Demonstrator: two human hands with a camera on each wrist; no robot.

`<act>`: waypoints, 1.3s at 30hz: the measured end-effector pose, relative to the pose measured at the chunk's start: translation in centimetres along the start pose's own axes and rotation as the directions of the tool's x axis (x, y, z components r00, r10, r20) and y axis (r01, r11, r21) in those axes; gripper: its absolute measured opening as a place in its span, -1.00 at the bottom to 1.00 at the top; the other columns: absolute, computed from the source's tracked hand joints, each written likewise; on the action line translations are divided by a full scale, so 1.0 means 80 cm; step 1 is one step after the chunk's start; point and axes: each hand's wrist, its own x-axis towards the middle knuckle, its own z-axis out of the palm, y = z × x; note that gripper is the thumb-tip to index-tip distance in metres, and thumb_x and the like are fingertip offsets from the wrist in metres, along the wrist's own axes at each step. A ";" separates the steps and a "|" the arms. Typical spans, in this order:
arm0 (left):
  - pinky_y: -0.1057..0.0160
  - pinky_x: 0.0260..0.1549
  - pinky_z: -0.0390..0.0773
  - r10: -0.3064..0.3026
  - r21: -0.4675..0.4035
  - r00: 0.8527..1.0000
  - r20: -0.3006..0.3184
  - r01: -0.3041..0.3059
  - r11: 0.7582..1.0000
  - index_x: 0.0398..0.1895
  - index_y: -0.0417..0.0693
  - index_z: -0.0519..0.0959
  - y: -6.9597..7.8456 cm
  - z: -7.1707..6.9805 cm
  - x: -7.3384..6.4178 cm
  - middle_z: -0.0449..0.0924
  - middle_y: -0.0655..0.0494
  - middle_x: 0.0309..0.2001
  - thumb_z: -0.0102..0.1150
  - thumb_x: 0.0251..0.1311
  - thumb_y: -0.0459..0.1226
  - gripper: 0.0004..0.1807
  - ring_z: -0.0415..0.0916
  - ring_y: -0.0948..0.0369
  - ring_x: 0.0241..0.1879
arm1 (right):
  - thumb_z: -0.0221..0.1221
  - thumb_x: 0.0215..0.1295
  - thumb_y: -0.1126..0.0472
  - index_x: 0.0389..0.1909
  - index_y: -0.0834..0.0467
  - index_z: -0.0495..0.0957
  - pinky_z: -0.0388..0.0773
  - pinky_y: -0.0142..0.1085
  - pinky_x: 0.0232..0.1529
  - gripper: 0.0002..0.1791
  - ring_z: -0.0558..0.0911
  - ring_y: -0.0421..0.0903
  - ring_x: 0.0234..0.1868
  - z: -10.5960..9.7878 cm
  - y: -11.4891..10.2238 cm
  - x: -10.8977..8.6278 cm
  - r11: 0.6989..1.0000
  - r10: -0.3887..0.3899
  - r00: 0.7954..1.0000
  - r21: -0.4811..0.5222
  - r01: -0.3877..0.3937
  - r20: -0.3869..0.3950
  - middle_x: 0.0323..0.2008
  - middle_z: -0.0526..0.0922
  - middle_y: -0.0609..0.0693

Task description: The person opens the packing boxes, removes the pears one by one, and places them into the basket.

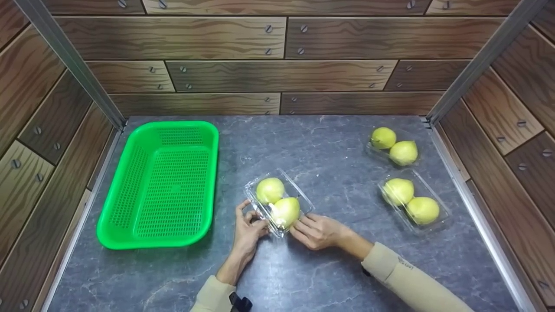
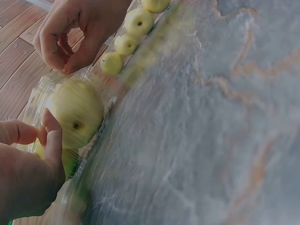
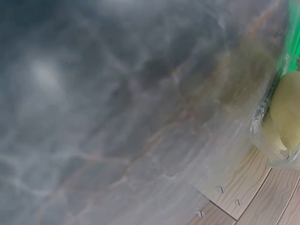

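A clear plastic clamshell box (image 1: pixel 303 196) with two yellow-green, pear-like fruits (image 1: pixel 270 190) lies mid-table, its lid over them. At its near left side my left hand (image 1: pixel 249 232) pinches the rim, thumb and forefinger close together, as the left wrist view also shows. My right hand (image 1: pixel 318 232) has its fingers curled at the near right edge and pinches the box there. In the left wrist view the right hand (image 2: pixel 82 33) bends over the box's far end. The right wrist view catches only a box corner and part of a fruit (image 3: pixel 286 110); no hand shows there.
To the left stands a green perforated basket (image 1: pixel 212 186) with nothing in it. Two more clear boxes stand on the right, one at the back (image 1: pixel 381 152) and one nearer (image 1: pixel 442 216), each with two fruits. Wood-patterned walls (image 1: pixel 277 76) enclose the grey marbled table (image 1: pixel 329 281).
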 end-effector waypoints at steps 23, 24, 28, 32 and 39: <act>0.35 -0.43 0.74 0.020 0.026 0.999 0.026 -0.020 0.999 0.49 -0.08 0.03 0.000 -0.002 0.001 0.47 0.11 -0.15 0.15 0.08 -0.66 -0.09 0.60 0.33 -0.44 | -0.06 0.55 0.21 -0.16 0.18 0.73 0.79 -0.40 -0.32 -0.65 0.79 -0.13 -0.40 0.003 0.004 0.000 0.999 -0.030 0.998 0.019 0.031 -0.052 -0.34 0.81 0.01; 0.34 -0.43 0.74 0.018 0.024 1.000 0.024 -0.019 1.000 0.48 -0.08 0.03 0.000 -0.003 0.001 0.47 0.10 -0.15 0.14 0.08 -0.66 -0.09 0.59 0.32 -0.44 | -0.06 0.55 0.22 -0.16 0.18 0.73 0.78 -0.41 -0.32 -0.65 0.79 -0.13 -0.40 0.004 0.004 0.000 0.999 -0.029 0.998 0.026 0.031 -0.050 -0.34 0.80 0.00; 0.35 -0.44 0.73 0.023 0.030 0.999 0.026 -0.024 0.999 0.48 -0.08 0.03 0.000 -0.003 0.001 0.47 0.10 -0.16 0.14 0.08 -0.66 -0.10 0.56 0.34 -0.46 | -0.07 0.57 0.23 -0.15 0.17 0.73 0.78 -0.42 -0.30 -0.64 0.77 -0.16 -0.38 0.006 0.004 -0.002 0.999 -0.029 0.998 0.040 0.031 -0.047 -0.34 0.80 0.00; 0.37 -0.46 0.72 0.026 0.037 0.999 0.027 -0.027 0.999 0.48 -0.09 0.02 0.000 -0.002 0.001 0.47 0.11 -0.17 0.14 0.08 -0.66 -0.09 0.54 0.36 -0.47 | -0.07 0.58 0.21 -0.15 0.15 0.73 0.79 -0.40 -0.27 -0.65 0.79 -0.15 -0.35 0.005 0.005 -0.004 0.999 -0.029 0.999 0.015 0.030 -0.037 -0.32 0.81 -0.01; 0.36 -0.46 0.71 0.017 0.051 1.000 0.024 -0.018 0.999 0.47 -0.05 0.04 0.000 -0.003 0.003 0.47 0.10 -0.15 0.18 0.08 -0.64 -0.09 0.52 0.35 -0.47 | -0.07 0.58 0.22 -0.15 0.15 0.72 0.79 -0.40 -0.29 -0.65 0.80 -0.15 -0.36 0.002 0.012 0.001 0.998 -0.064 0.996 -0.023 0.062 -0.055 -0.33 0.81 -0.01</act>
